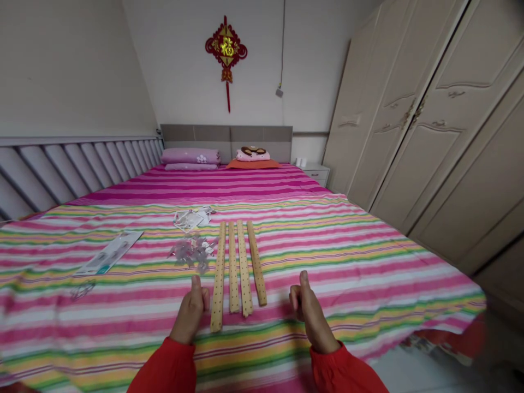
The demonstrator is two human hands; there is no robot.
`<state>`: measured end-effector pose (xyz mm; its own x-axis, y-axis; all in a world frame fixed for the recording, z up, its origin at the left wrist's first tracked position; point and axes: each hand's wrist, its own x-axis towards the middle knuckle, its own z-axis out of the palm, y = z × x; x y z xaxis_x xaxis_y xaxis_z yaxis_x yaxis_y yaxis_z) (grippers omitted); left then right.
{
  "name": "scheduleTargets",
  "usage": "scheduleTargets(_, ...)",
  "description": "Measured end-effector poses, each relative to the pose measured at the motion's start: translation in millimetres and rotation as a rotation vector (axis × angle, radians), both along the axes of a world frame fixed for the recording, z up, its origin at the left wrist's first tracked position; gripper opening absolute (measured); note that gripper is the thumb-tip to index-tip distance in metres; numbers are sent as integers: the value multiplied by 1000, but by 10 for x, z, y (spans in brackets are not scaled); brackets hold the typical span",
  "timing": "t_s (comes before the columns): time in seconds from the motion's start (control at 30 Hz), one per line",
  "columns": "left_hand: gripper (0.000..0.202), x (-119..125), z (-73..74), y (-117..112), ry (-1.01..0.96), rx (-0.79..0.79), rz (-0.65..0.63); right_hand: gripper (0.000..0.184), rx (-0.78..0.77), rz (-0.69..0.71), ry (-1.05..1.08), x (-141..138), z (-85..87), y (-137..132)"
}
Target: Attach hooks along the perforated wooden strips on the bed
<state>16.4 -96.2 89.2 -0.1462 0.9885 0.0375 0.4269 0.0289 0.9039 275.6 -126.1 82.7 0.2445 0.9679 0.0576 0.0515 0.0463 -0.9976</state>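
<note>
Several long tan strips (244, 267) dotted with small holes lie side by side on a striped sheet (368, 284), pointing away from me. Just left of their near ends is my left hand (189, 314), its fingers curled into a fist and its thumb pointing up. My right hand (310, 311) makes the same thumb-up fist to the right of the strips, apart from them. Nothing shows in either hand. Beyond my left hand sits a heap of small clear plastic bags (194, 251) with shiny bits inside, too small to make out.
White packets or papers (193, 218) lie behind the bags. To the left are a flat clear-and-white package (111, 254) and a small clear bag (83, 289). Pillows (190, 157) rest by the headboard (196, 134). A rail (73, 169) borders the left; a wardrobe (409, 136) stands right.
</note>
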Motion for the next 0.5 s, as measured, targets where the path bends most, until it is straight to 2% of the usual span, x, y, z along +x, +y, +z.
scheduleTargets(0.1, 66, 22, -3, 4, -14, -22, -27, 70, -79, 81, 71, -60, -37, -2)
scheduleTargets(0.17, 64, 37, 30, 45, -27, -17, -38, 69, -64, 109, 49, -118, -45, 13)
scheduleTargets(0.3, 47, -32, -10, 317, -4, 107, -48, 61, -7, 105, -16, -223, -184, 72)
scheduleTargets(0.43, 21, -225, -151, 753, 239, 256, 12, 46, 77, 44, -45, -266, -486, 127)
scheduleTargets(0.5, 18, -294, -180, 946, 430, 330, -10, 40, 102, 9, -77, -271, -627, 152)
